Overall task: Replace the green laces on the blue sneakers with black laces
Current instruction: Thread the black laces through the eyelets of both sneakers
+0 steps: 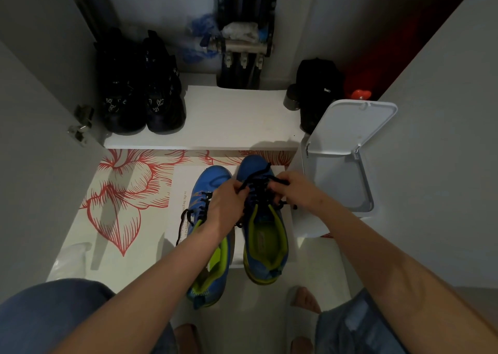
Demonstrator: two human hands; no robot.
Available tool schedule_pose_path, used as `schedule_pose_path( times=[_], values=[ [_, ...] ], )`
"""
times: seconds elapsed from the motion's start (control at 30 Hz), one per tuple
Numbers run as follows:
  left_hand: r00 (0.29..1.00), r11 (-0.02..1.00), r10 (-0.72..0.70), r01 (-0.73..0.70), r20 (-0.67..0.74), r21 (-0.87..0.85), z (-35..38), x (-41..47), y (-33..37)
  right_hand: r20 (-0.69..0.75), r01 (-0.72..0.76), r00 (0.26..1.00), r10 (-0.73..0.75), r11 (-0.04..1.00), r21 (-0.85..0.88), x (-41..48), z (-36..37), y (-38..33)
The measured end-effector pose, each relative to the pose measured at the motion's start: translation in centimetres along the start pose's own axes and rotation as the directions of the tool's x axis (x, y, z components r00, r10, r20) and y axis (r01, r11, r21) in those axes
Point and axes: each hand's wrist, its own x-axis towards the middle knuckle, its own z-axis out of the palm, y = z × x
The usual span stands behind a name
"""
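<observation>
We see the black lace [259, 192] threaded criss-cross through the eyelets of the right blue sneaker [266, 229], one loose end lying out over the toe. Both hands are clamped on this lace: the left hand [225, 205] pinches a strand in curled fingers just left of the eyelets, and the right hand [296, 189] pinches another strand on the far side, a short tail of lace hanging below it. The two hands sit close together, with the laced front of the shoe between them.

The left blue sneaker [213, 178] stands touching its partner, toes pointing away from us, and a second black lace [188, 219] runs through it, its ends trailing off the left side. Both sneakers show lime-green lining and rest on a white printed sheet [179, 189], which lies on a mat with red flower outlines [121, 197].

Just right of the sneakers stands a white bin [339, 181] with its lid tipped up. Beyond the mat, a low white shelf [231, 116] bears a pair of black shoes [140, 97] at the left and a black bag [319, 84] at the right, with a dark round tin [291, 100] beside the bag and a red cap [361, 94] behind the bin lid. Blue denim knees frame the bottom corners, and bare toes [304, 298] show near the right sneaker's heel
</observation>
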Motion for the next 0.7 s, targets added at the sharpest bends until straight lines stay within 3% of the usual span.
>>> schedule_pose_path(
  times=[0.17,0.37,0.53,0.7],
  values=[
    [0.999,0.999,0.033,-0.033,-0.007,0.017,0.1,0.1,0.2,-0.097,0.017,0.995,-0.009,0.997,0.081,0.3,-0.2,0.4],
    [0.996,0.989,0.083,-0.084,0.016,0.122,0.6,0.4,0.7,-0.067,0.074,0.995,-0.07,0.996,0.049,0.6,0.5,0.1],
    [0.998,0.961,0.053,-0.045,-0.022,0.272,1.4,0.8,0.3,-0.057,0.067,0.996,-0.064,0.997,0.038,0.8,0.6,0.0],
    [0.989,0.988,-0.114,0.123,-0.091,0.098,1.6,1.2,0.3,-0.093,0.092,0.992,-0.088,0.995,0.046,1.0,0.8,-0.3]
  ],
)
